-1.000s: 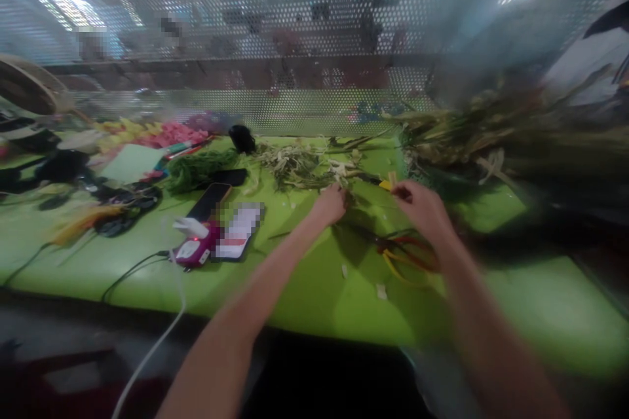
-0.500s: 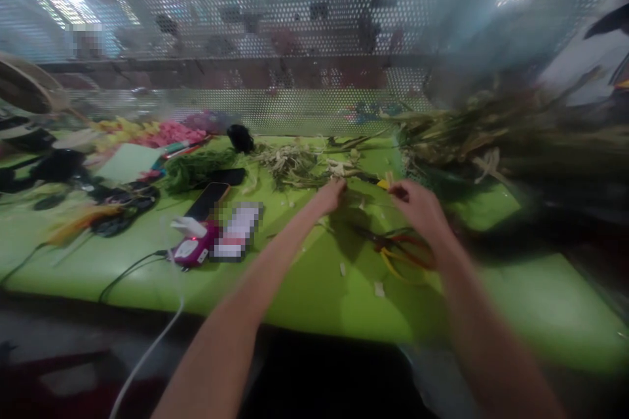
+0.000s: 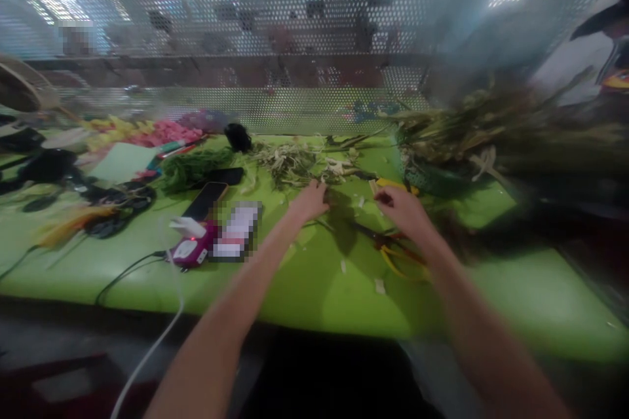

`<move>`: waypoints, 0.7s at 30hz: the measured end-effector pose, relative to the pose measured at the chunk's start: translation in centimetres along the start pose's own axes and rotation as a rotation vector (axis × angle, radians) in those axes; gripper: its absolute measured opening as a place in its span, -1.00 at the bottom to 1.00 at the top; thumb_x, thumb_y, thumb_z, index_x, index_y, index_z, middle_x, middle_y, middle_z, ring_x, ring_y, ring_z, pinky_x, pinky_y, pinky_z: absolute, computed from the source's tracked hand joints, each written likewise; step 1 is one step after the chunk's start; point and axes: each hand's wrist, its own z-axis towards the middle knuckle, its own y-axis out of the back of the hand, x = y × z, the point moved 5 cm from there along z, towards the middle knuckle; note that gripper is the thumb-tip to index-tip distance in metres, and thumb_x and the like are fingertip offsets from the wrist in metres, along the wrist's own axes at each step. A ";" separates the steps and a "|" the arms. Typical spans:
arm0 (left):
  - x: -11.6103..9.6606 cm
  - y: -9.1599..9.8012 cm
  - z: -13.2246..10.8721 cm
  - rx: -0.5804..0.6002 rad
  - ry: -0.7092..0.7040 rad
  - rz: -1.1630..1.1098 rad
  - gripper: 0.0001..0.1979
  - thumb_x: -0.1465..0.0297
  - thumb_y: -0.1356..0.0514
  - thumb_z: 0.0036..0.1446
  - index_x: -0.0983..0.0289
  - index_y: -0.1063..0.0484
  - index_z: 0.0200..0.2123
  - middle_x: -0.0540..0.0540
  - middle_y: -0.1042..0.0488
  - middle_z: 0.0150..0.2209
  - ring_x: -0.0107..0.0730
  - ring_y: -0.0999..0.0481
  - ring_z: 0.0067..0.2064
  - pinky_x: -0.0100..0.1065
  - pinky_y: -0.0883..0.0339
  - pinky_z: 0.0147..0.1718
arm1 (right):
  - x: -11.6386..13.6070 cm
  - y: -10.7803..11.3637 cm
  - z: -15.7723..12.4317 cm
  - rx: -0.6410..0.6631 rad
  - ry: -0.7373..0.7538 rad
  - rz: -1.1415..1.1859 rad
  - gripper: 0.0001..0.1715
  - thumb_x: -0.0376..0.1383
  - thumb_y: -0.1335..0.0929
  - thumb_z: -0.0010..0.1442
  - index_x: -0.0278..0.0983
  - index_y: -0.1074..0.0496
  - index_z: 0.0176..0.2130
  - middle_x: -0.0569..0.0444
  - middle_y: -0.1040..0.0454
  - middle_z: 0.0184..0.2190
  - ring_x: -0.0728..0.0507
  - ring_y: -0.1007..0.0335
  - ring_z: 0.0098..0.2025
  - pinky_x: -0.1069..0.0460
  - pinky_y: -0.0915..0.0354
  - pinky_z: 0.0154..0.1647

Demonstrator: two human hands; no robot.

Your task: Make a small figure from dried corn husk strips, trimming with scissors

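My left hand [image 3: 309, 201] reaches to the near edge of a heap of dried plant strips [image 3: 289, 163], its fingers stretched forward and the thumb apart. Nothing shows in it. My right hand [image 3: 400, 207] is closed in a pinch on a small pale strip [image 3: 373, 187], whose kind is too blurred to tell. Just behind that hand lies a yellow-handled tool [image 3: 390, 183], partly hidden. Below the right hand and forearm are scissors [image 3: 381, 242] with red and yellow handles, partly covered by the arm.
At right a green basket [image 3: 432, 180] holds long dried stalks [image 3: 457, 124]. Left are a phone [image 3: 206, 201], a second phone with a blurred screen [image 3: 238, 229], a purple power adapter [image 3: 196, 245] with cables, and green fibre [image 3: 191, 167]. Scraps [image 3: 380, 286] dot the green table [image 3: 314, 301].
My left hand has shifted left, and its fingers have spread from a closed grip. My right hand has moved slightly left, still pinching the pale strip.
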 end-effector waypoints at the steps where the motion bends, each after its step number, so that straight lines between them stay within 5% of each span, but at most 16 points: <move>1: -0.4 -0.3 0.0 0.004 -0.019 0.008 -0.51 0.25 -0.16 0.17 0.32 -0.27 0.13 0.33 -0.27 0.15 -0.10 -0.50 0.04 -0.22 -0.35 0.01 | 0.0 0.0 0.0 0.003 -0.003 -0.013 -0.88 -0.36 -0.34 0.11 -0.23 -0.47 -0.28 0.06 -0.57 -0.33 -0.13 -0.46 -0.31 0.02 -0.29 -0.29; 10: -1.5 -1.2 0.7 -0.068 -0.008 -0.027 -0.68 0.58 0.10 0.24 0.31 -0.32 -0.02 0.29 -0.41 0.00 -0.27 -0.52 -0.16 -0.27 -0.35 -0.12 | -0.5 0.0 0.0 0.013 -0.029 -0.006 -0.82 -0.37 -0.35 0.11 -0.23 -0.49 -0.24 0.05 -0.58 -0.30 -0.14 -0.48 -0.28 0.01 -0.30 -0.27; 17: 0.8 2.1 0.0 -0.203 0.026 -0.215 -0.86 0.42 0.02 0.29 0.30 -0.32 -0.21 0.20 -0.46 -0.20 -0.26 -0.45 -0.19 -0.28 -0.32 -0.15 | -1.3 -1.5 0.3 0.056 -0.037 -0.043 -0.79 -0.39 -0.35 0.11 -0.23 -0.51 -0.21 0.06 -0.61 -0.28 -0.11 -0.49 -0.26 0.04 -0.33 -0.24; 21: 2.0 4.0 -2.3 -0.273 0.014 -0.356 -0.90 0.38 -0.05 0.26 0.25 -0.27 -0.33 0.09 -0.42 -0.29 -0.32 -0.39 -0.24 -0.30 -0.29 -0.19 | -1.2 -2.8 1.3 0.091 -0.001 -0.300 -0.55 -0.43 -0.34 0.08 -0.21 -0.52 -0.02 -0.05 -0.60 -0.10 -0.19 -0.50 -0.14 -0.03 -0.35 -0.14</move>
